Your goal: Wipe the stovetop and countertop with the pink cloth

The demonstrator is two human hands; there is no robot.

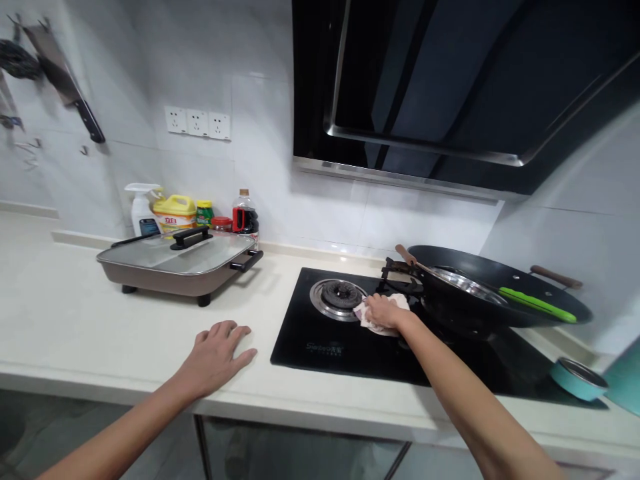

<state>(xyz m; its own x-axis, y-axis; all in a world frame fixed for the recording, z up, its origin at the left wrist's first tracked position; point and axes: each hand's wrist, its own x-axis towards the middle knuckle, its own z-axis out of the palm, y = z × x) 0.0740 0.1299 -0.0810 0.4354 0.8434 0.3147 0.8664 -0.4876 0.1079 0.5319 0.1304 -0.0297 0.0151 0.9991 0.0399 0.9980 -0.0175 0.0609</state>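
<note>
**Right hand (383, 312) presses a cloth (401, 302) onto a black cooktop (373, 360)**

The pale desk (60, 313) runs beneath both hands and away to either side. A dark range hood (450, 87) hangs above and beyond the right hand. The cooktop lies under that hand, its near left corner just right of the left hand (217, 357).

A black wok (500, 267) stands on the cooktop to the right of the right hand and a little beyond it, with a green utensil (537, 305) lying across its near side. A brown rectangular pan (165, 281) with a glass lid sits on the desk, beyond the left hand and to its left. Behind the pan, farther still from the left hand, are a white spray bottle (141, 207), a yellow jug (175, 213) and a dark-filled bottle (245, 217).

The left hand rests palm down near the desk's front edge, fingers spread, holding nothing. The right hand grasps the cloth, fingers curled over it.

Just left of the right hand is a round burner (339, 295). A turquoise tin (575, 381) sits well to that hand's right and nearer the person. The cloth, pale and crumpled, pokes out around the right hand's fingers, flat against the glass.
</note>
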